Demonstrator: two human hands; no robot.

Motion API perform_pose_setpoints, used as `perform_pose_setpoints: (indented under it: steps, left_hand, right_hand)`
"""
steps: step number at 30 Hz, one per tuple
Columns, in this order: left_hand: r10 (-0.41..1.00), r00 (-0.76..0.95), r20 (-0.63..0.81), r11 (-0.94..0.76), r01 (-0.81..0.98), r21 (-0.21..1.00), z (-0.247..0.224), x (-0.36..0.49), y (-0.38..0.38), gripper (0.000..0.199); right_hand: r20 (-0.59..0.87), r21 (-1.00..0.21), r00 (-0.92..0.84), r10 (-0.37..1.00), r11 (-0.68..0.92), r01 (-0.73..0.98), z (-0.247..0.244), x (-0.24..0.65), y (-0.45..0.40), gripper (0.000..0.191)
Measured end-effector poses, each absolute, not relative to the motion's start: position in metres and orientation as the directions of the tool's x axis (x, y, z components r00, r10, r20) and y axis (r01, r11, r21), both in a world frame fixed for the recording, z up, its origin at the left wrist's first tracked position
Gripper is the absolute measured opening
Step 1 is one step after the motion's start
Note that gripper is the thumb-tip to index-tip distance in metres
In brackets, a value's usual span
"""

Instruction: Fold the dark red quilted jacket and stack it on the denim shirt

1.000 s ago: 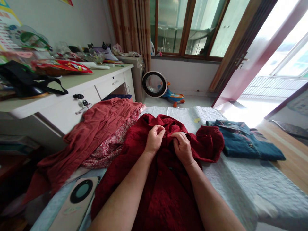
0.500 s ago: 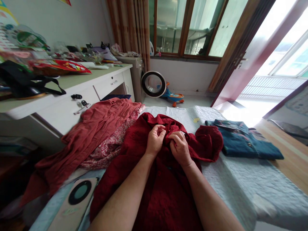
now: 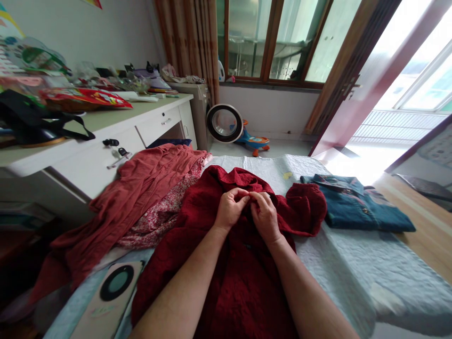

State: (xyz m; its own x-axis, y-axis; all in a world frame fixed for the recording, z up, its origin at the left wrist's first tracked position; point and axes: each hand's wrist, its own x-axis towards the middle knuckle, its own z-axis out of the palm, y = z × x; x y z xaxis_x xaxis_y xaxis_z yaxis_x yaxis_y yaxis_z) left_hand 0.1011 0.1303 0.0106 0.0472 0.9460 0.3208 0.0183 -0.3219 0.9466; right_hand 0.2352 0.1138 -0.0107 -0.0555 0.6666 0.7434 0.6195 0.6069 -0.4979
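A dark red garment [image 3: 197, 221] lies spread before me on the light blue quilted cover [image 3: 339, 263], one sleeve bunched toward the right. At its upper middle, my left hand [image 3: 231, 207] is closed, thumb and fingers pinching the red cloth. My right hand [image 3: 263, 214] pinches right beside it, and the fingertips of both hands meet. The exact bit of cloth between the fingertips is hidden. A folded pair of blue jeans [image 3: 360, 205] rests to the right of the garment. On the left lie a faded red garment [image 3: 141, 176] and a floral red-and-white cloth [image 3: 158, 212].
A phone [image 3: 109, 296] lies at the lower left edge of the cover. The white desk [image 3: 102, 127] at left holds a red snack bag [image 3: 88, 98] and clutter. Beyond stand an open-doored washing machine [image 3: 201, 101] and a blue ride-on toy [image 3: 252, 141].
My left hand's fingers have closed in to meet the right fingertips at the cloth. The garments and jeans stay where they were.
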Motion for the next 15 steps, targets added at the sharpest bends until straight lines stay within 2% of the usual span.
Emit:
perform_pose_setpoints:
  steps: [9,15]
  left_hand:
    - [0.951,0.009,0.310,-0.310,0.024,0.950,0.0007,0.1035,0.1326,0.013]
    - [0.952,0.090,0.293,-0.293,-0.012,0.956,0.0013,0.0985,0.1320,0.013]
  right_hand:
    - [0.732,-0.453,-0.092,0.675,0.584,0.674,-0.0175,0.2366,0.1167,0.029]
    - [0.715,-0.423,-0.127,0.687,0.570,0.704,-0.0205,0.2397,0.1189,0.028]
